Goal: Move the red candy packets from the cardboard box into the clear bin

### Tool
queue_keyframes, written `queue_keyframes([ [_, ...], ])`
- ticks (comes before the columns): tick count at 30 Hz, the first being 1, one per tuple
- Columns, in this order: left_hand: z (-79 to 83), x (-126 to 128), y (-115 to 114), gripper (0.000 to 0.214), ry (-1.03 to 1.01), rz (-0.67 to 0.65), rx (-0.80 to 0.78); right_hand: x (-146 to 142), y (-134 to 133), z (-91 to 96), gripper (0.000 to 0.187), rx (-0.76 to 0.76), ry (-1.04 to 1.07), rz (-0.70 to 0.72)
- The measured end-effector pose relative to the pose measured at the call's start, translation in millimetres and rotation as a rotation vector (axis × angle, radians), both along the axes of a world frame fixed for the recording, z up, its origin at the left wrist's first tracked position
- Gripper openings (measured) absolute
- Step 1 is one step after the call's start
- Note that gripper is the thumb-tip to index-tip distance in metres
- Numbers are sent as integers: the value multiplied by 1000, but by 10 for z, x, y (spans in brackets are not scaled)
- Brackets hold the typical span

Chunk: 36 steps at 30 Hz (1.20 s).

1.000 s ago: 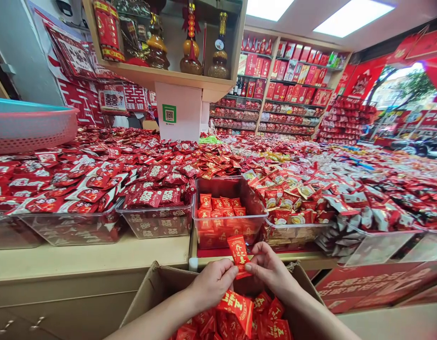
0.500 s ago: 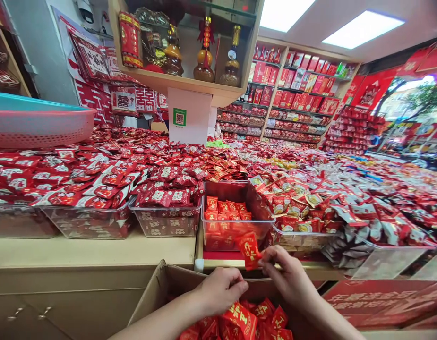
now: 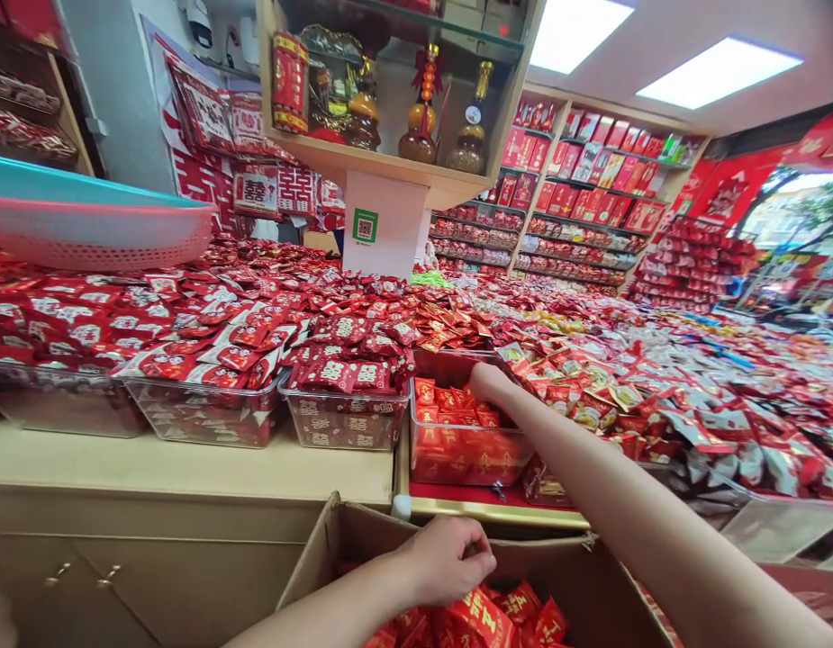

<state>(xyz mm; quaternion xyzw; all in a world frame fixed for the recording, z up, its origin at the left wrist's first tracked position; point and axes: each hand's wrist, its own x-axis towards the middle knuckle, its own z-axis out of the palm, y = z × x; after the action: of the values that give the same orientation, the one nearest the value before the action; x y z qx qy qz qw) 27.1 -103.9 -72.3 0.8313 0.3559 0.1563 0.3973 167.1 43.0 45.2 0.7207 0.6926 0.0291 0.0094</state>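
Observation:
My right hand (image 3: pixel 487 382) reaches forward into a clear plastic bin (image 3: pixel 457 454) partly filled with small red candy packets (image 3: pixel 449 400); its fingers are hidden inside the bin. My left hand (image 3: pixel 447 558) hovers curled over an open cardboard box (image 3: pixel 335 553) of the same red packets (image 3: pixel 487 616), fingertips touching the top ones. Whether it grips one is unclear.
Clear bins heaped with red wrapped sweets (image 3: pixel 240 346) cover the long counter (image 3: pixel 186 468) left and right. A pink and teal basket (image 3: pixel 85 220) sits at the left. A shelf with gourd bottles (image 3: pixel 416 117) hangs above; stocked shelves (image 3: pixel 578 180) line the back wall.
My right hand carried the single red packet from above the box up into the clear bin. My left hand let go of it and dropped toward the box. The view shifted left.

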Motion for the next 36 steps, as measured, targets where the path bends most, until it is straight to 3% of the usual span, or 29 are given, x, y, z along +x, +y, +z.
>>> queue_keyframes([
  [9,39,-11,3,24,-6,-12,-14,-41,-54,-95,30,-40,-105,-102],
  [14,84,-5,-5,25,4,-17,-23,-25,-41,-110,28,-77,-131,-63],
  [22,118,-2,-30,26,21,-6,-19,3,4,-198,22,-128,-129,121],
  [28,143,-8,-31,26,32,-9,-24,30,30,-216,24,-176,-159,90],
  [36,126,4,-43,26,-22,4,-86,65,-9,-197,25,-89,-126,79],
])
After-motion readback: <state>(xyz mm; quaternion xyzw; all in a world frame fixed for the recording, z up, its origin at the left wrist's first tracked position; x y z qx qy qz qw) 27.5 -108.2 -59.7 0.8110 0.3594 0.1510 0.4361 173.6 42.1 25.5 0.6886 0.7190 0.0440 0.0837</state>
